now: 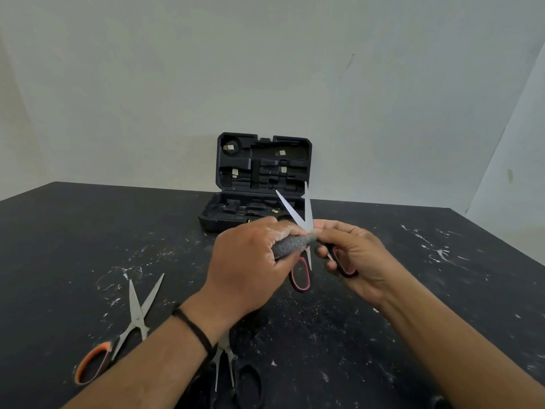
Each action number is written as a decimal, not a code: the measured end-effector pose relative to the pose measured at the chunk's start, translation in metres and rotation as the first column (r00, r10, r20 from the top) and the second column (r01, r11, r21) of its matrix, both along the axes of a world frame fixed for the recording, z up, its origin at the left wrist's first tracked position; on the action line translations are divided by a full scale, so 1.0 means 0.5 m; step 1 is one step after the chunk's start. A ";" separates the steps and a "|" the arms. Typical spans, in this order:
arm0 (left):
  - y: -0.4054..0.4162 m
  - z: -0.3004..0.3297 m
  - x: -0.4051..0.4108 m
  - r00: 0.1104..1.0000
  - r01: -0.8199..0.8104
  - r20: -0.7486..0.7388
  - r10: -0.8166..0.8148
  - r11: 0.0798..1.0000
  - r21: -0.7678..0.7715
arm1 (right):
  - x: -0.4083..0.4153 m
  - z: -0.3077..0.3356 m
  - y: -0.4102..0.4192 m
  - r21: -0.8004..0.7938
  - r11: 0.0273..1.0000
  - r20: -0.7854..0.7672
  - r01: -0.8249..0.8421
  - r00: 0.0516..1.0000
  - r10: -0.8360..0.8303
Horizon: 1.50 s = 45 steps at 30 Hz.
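Note:
My right hand (pixel 356 255) grips one handle of a pair of pink-and-black scissors (pixel 300 276), held up over the table with the blades spread and pointing up and away. My left hand (pixel 247 267) grips a grey, rough sharpening stone (pixel 290 245). The stone's tip touches the scissors near the pivot where the two blades cross. The second pink handle loop hangs free below my hands.
Orange-handled scissors (pixel 118 338) lie open on the black table (pixel 383 335) at the near left. Black-handled scissors (pixel 236 376) lie partly under my left forearm. An open dark tool case (pixel 262 178) stands at the table's back edge against the wall. White specks cover the tabletop.

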State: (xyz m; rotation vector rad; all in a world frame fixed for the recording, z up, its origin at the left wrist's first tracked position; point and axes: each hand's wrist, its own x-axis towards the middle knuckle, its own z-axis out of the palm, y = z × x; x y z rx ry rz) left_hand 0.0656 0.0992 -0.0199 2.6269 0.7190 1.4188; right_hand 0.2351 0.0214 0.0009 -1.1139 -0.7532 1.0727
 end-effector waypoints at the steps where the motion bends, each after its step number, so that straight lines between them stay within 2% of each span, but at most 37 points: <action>1: 0.002 0.000 -0.002 1.000 0.000 0.001 0.000 1.000 0.000 | 0.000 -0.001 0.001 0.000 1.000 0.009 -0.017 1.000 0.017; 7: 0.013 0.017 -0.020 0.981 -0.139 0.143 0.134 0.990 0.019 | -0.006 0.005 -0.003 -0.004 0.993 0.043 -0.121 0.992 0.121; 12: 0.029 0.027 -0.038 0.919 -0.289 0.265 0.293 0.956 -0.055 | -0.010 0.008 -0.010 -0.019 0.985 0.065 -0.171 0.983 0.172; 15: 0.016 0.023 -0.030 0.944 -0.213 0.252 0.211 0.977 -0.017 | -0.012 0.006 -0.006 -0.010 0.991 0.062 -0.133 0.989 0.133; 18: -0.001 0.012 -0.013 0.983 -0.102 0.160 0.094 0.994 0.041 | -0.013 0.004 -0.003 -0.004 0.996 0.059 -0.086 0.995 0.086; 22: 0.007 0.012 -0.011 0.975 -0.159 0.162 0.151 0.987 0.033 | -0.008 0.005 -0.006 -0.016 0.994 0.066 -0.106 0.992 0.107; 27: 0.047 0.027 -0.046 0.889 -0.369 0.247 0.386 0.922 -0.115 | -0.014 0.008 -0.010 -0.025 0.980 0.117 -0.198 0.973 0.199; 29: 0.048 0.030 -0.052 0.857 -0.371 0.317 0.406 0.914 -0.167 | -0.019 0.006 -0.004 0.010 0.991 0.115 -0.134 0.985 0.132; 31: 0.028 0.034 -0.045 0.875 -0.301 0.361 0.322 0.947 -0.114 | -0.019 0.003 0.001 0.024 0.999 0.183 -0.023 0.983 0.018; 34: -0.013 0.020 -0.011 0.965 -0.134 0.231 0.124 0.990 0.030 | -0.014 -0.004 0.002 0.040 0.997 0.269 0.060 0.961 -0.069; 36: -0.026 0.001 0.009 0.986 -0.081 0.147 0.073 0.995 0.050 | -0.014 -0.004 0.002 0.054 0.997 0.280 0.052 0.958 -0.065; 42: 0.009 0.009 -0.004 0.963 -0.243 0.137 0.233 0.969 0.055 | -0.014 0.003 -0.004 0.061 0.998 0.315 0.017 0.948 -0.035; 45: 0.035 0.020 -0.034 0.915 -0.356 0.189 0.357 0.934 -0.040 | -0.018 0.007 -0.008 0.045 0.999 0.346 -0.024 0.938 0.007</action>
